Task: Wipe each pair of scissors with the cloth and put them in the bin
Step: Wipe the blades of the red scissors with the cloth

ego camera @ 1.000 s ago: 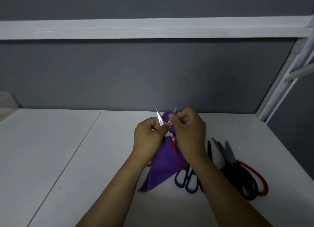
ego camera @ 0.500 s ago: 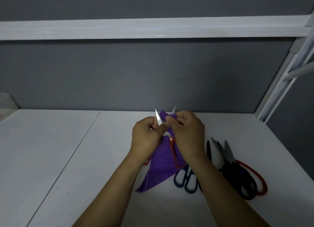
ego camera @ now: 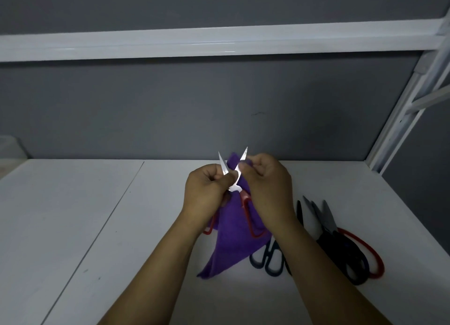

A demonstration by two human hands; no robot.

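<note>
Frame centre: the left hand [ego camera: 207, 193] grips the red-handled steel scissors [ego camera: 234, 187] by one spread blade, steadying them, while the right hand [ego camera: 265, 188] pinches the purple cloth [ego camera: 231, 239] over the other blade to wipe it. Dark-handled scissors [ego camera: 341, 246] wait lower right.

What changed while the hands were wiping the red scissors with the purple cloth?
Only a little. Both hands lifted the red scissors slightly up and left. The right hand, pinching the purple cloth, now leaves more of its blade bare. The left hand still pinches the other blade. The other scissors on the table stayed put.
</note>
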